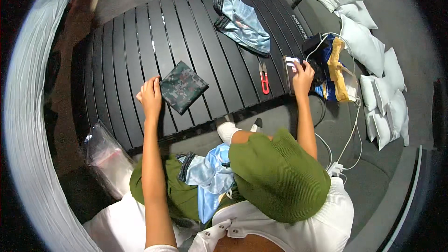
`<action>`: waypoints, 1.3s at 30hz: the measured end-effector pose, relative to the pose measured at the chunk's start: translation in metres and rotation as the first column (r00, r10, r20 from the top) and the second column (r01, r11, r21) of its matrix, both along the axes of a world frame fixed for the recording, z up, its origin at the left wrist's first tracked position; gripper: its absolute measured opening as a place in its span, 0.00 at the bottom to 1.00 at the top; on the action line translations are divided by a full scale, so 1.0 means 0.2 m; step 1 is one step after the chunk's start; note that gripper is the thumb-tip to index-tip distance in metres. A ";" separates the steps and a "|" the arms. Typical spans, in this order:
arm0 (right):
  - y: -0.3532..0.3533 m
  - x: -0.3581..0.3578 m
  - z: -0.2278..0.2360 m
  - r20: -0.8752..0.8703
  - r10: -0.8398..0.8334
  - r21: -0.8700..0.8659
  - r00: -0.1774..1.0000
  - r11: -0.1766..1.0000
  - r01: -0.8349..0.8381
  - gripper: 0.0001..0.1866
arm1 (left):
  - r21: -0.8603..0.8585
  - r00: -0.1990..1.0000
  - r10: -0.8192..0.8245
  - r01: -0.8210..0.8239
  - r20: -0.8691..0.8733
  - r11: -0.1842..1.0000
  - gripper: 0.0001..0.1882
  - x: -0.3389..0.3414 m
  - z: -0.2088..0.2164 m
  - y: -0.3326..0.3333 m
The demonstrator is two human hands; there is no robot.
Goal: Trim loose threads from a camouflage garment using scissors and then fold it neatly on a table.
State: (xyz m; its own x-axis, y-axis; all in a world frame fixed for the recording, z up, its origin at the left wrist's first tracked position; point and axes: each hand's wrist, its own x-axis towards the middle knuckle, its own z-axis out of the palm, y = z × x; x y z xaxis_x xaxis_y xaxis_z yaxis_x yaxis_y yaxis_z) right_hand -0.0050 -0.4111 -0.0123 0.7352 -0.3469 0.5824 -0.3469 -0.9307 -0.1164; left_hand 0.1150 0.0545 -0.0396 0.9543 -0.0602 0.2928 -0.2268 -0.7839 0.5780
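My left hand (150,94) rests on the black slatted table, fingers bent and thumb apart, with nothing visible in it. Its fingertips are at the left corner of a folded dark-green camouflage cloth or pouch (184,87); I cannot tell whether they touch it. At the table's right end, my right hand (303,77) has its fingers apart over a phone (291,67) with a lit screen, a fingertip at the screen. Left of the phone lie red-handled thread snips (264,79). A shiny light-blue cloth with black trim (243,24) lies crumpled farther back.
Another light-blue satin piece (210,175) lies on my lap, beside my green-clad knee (280,177). A clear plastic bag (109,158) sits at left. Right of the table are a blue-and-yellow bag (338,70), white cables (352,133) and several white cushions (364,37) on a grey sofa.
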 end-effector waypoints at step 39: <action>-0.12 -0.12 0.01 -0.063 -0.010 0.106 0.998 0.994 0.017 0.21 | 0.050 0.999 -0.015 0.013 0.048 0.999 0.14 -0.02 -0.02 -0.01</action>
State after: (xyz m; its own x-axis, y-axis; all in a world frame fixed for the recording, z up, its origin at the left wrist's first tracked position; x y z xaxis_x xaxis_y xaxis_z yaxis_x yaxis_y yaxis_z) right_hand -0.0283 -0.4357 -0.0097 0.7635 -0.4147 0.4950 -0.3692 -0.9092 -0.1923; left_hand 0.1101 0.0534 -0.0444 0.9380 -0.0887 0.3351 -0.2646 -0.8078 0.5267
